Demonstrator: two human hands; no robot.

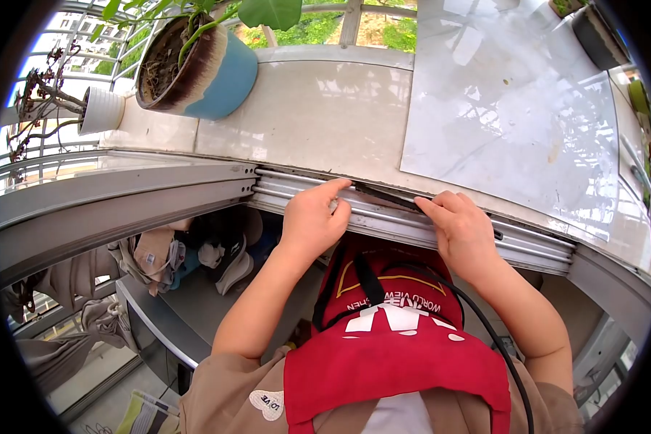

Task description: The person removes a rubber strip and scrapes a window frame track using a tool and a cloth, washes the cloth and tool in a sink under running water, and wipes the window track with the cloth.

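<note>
A long, thin black strip [389, 196] lies slantwise along the metal window track [383, 214]. My right hand [461, 230] is closed in a pinch on the strip, and a dark end shows beyond the hand on the right. My left hand [313, 221] is at the strip's left end, index fingertip touching it or right against it. The left thumb stands apart from that finger, and the other left fingers are bent and partly hidden. A small pale spot shows between thumb and fingers; I cannot make out what it is.
Beyond the track is a tiled ledge [318, 116] with a blue-and-brown plant pot [228, 76], a white pot [103, 111] and a glossy sheet [510, 108]. Grey window frames [123, 199] stand at left. Below are caps [233, 264] and hanging clothes [58, 354]; a black cable [495, 333] crosses my red apron [398, 369].
</note>
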